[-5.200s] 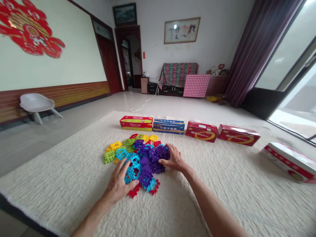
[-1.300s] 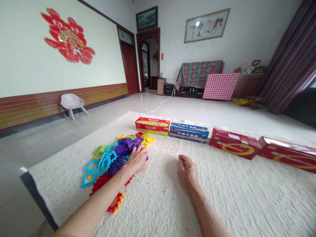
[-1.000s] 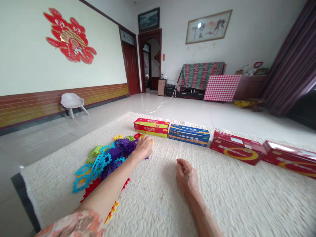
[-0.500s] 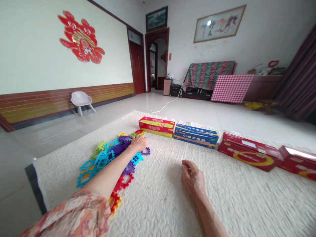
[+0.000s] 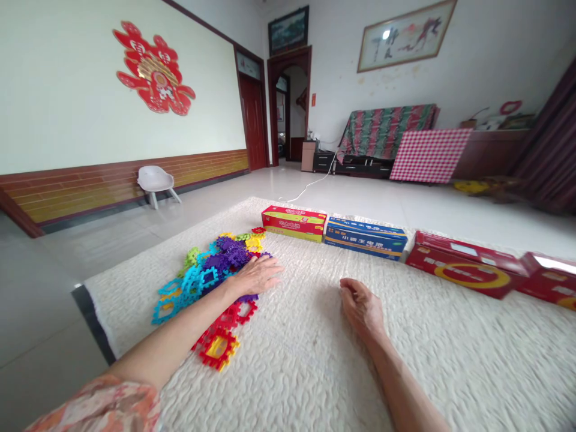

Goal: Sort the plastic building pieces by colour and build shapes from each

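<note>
Stretched flat over the right side of a pile of plastic interlocking pieces is my left hand (image 5: 257, 276), its fingers extended and spread. The pile mixes purple pieces (image 5: 231, 255), light blue pieces (image 5: 191, 282), red pieces (image 5: 218, 348) and some yellow and green ones. Pieces under the palm are hidden. My right hand (image 5: 363, 307) rests on the cream quilted cover (image 5: 306, 360), apart from the pile, with its fingers curled in. Whether anything lies inside that curl cannot be seen.
Along the far edge of the cover stand a red and yellow box (image 5: 294, 224), a blue box (image 5: 365, 238) and two dark red boxes (image 5: 465, 264). A white child's chair (image 5: 155, 180) is on the floor beyond, to the left.
My left hand has drawn back towards me, and its fingers have gone from bent to outstretched. The right hand keeps its curled pose. The view has shifted slightly.
</note>
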Available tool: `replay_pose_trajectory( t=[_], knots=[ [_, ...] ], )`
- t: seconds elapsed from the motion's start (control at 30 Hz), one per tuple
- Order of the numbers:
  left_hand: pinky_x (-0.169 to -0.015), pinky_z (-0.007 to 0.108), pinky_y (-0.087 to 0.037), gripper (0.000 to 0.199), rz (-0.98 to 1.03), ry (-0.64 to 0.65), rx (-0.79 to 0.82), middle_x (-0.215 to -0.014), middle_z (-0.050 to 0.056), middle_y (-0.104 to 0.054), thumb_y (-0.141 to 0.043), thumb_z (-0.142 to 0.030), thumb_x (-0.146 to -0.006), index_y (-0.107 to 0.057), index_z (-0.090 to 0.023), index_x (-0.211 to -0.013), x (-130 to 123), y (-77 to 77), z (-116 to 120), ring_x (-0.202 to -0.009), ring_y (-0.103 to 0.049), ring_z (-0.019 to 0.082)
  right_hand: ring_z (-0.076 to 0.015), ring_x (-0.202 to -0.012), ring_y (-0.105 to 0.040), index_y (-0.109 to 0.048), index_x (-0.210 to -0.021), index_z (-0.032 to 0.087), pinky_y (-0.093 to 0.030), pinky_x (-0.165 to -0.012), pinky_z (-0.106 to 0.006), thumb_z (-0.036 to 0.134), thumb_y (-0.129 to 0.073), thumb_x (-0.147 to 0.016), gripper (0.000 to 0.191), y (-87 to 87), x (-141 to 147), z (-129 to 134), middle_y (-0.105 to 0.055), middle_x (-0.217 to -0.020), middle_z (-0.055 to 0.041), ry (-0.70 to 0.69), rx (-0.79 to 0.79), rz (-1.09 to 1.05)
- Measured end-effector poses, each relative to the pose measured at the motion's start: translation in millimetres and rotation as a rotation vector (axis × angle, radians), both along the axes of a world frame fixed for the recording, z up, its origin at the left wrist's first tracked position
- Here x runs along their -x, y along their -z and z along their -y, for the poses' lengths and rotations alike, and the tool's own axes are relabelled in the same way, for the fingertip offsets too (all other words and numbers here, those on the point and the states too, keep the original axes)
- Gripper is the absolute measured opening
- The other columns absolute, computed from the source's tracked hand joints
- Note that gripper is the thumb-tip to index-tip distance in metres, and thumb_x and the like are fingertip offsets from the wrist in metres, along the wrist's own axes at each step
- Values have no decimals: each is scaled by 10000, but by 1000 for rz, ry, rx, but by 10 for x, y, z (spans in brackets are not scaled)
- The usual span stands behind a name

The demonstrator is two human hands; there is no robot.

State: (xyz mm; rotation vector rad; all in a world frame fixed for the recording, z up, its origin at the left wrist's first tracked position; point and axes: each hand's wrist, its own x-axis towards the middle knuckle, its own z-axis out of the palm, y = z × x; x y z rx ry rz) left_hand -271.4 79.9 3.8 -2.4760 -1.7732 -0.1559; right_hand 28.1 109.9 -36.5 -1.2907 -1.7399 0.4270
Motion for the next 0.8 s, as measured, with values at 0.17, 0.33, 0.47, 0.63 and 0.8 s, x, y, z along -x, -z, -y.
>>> replay_pose_trajectory(
  t=[0.17,0.33,0.47,0.63,0.8],
  knots=[
    [-1027,465,-360,282,-51,-130,-95,-1280,79,-561,-501,-311,-880,-637,-256,-1120,296,-152,-35,-1255,-436,251,-220,-804,-656,-695,-888,176,-496,-755,-345,340,-427,-744,345,16,1,-13,-718,-912,-90,5,8,3],
    [-1034,410,-390,352,73,-2,-161,-1288,101,-570,-507,-350,-880,-614,-211,-1185,188,-295,303,-1229,-484,240,-219,-764,-653,-701,-892,174,-496,-733,-342,352,-434,-736,357,-8,-6,-3,-720,-861,-88,-5,9,5],
    [-1079,428,-337,407,131,194,-49,-1335,71,-550,-546,-428,-849,-607,-249,-1210,5,-215,942,-1290,-437,242,-220,-740,-650,-702,-880,180,-495,-722,-344,356,-436,-725,355,-37,-14,14,-718,-820,-77,-9,21,11],
    [-1070,451,-327,462,107,225,6,-1351,49,-535,-610,-454,-787,-592,-289,-1218,25,-112,1428,-1305,-412,263,-217,-736,-649,-699,-875,173,-493,-724,-346,367,-428,-714,370,-29,-19,9,-719,-834,-82,0,29,5],
    [-1049,461,-327,371,61,138,-65,-1320,50,-559,-566,-337,-822,-610,-281,-1186,286,-119,1296,-1303,-407,266,-228,-775,-653,-691,-885,168,-491,-750,-360,389,-424,-709,388,-22,-22,1,-718,-876,-92,0,42,19]
  ],
)
